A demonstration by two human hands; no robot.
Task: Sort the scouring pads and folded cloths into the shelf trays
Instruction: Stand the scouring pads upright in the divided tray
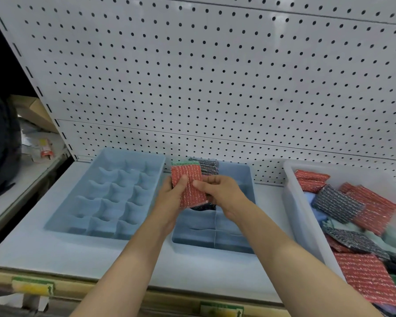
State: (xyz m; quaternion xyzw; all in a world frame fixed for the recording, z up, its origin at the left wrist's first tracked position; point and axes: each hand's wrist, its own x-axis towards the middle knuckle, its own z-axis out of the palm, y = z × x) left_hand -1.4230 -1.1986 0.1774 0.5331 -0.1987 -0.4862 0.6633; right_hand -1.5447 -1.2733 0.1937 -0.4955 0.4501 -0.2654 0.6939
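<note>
Both hands, left hand (173,191) and right hand (217,188), gripped 1 red pad (188,186) above the tray (236,245); a loose pinch could have dropped it outside the tray.

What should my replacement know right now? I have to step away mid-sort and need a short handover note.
Left hand and right hand together hold a red scouring pad over the right blue tray.
A green pad and dark pads already stand at that tray's far end.
The left divided tray looks empty.
The white bin on the right still holds many red and dark pads plus cloths.
Left to do: seat this pad, then sort the bin.
</note>
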